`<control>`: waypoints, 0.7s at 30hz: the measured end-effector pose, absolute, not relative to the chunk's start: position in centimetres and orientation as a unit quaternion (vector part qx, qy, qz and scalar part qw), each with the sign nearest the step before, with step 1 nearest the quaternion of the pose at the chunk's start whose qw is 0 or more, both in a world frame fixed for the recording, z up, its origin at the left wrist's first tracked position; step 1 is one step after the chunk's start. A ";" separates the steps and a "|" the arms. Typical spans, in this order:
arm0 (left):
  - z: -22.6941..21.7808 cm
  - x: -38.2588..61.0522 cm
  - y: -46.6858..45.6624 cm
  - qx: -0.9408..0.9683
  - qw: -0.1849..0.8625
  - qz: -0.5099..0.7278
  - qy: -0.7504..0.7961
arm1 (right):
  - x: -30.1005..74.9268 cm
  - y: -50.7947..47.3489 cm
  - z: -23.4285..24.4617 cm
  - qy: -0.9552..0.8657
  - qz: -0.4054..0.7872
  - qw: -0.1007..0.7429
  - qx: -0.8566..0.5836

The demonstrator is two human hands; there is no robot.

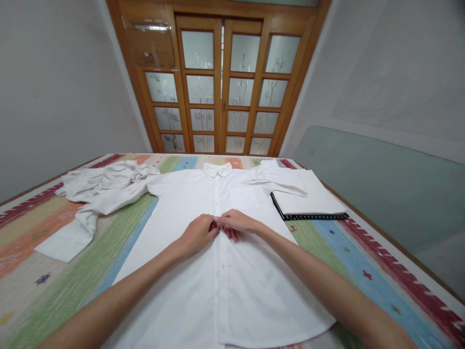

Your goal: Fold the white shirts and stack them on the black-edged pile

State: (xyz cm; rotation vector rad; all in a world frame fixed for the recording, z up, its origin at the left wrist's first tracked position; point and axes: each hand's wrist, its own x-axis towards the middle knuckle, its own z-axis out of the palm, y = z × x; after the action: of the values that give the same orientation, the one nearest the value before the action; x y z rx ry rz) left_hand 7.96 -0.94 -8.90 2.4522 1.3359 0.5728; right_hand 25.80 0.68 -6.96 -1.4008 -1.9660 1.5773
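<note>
A white button-up shirt (181,286) lies spread out face up, its collar (217,169) at the far end and its hem towards me. My left hand (201,231) pinches the front placket about halfway down the shirt. Right beside it, my right hand (234,223) grips the same strip of cloth, fingers bent, with the fingertips of both hands meeting. Whatever button lies between them is hidden. Below the hands the placket edges lie side by side, and a buttonhole shows there. The left sleeve side runs out to a crumpled white cloth (112,179).
Under the shirt is a colourful striped cloth (119,237) with star patterns. A folded white cloth over a black, white-dotted edge (312,216) lies at the right. A pale green board (381,179) leans along the right wall. Wooden glazed doors (222,87) stand beyond.
</note>
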 end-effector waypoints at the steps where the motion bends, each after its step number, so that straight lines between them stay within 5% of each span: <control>1: -8.8 7.9 -0.7 0.846 0.164 0.194 0.468 | 25.9 0.7 -7.0 -0.676 0.544 0.130 -0.481; 13: -7.3 7.7 0.6 0.727 0.455 0.097 0.505 | 26.2 0.9 -7.5 -0.656 0.576 0.137 -0.469; 21: -7.7 7.5 0.6 0.668 0.542 0.083 0.502 | 26.3 1.0 -7.1 -0.618 0.620 0.140 -0.464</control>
State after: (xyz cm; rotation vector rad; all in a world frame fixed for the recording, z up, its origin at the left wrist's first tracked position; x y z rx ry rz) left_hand 7.51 0.59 -7.68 1.5872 1.1922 0.1965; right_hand 26.27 0.97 -7.14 -1.3397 -1.7853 1.7904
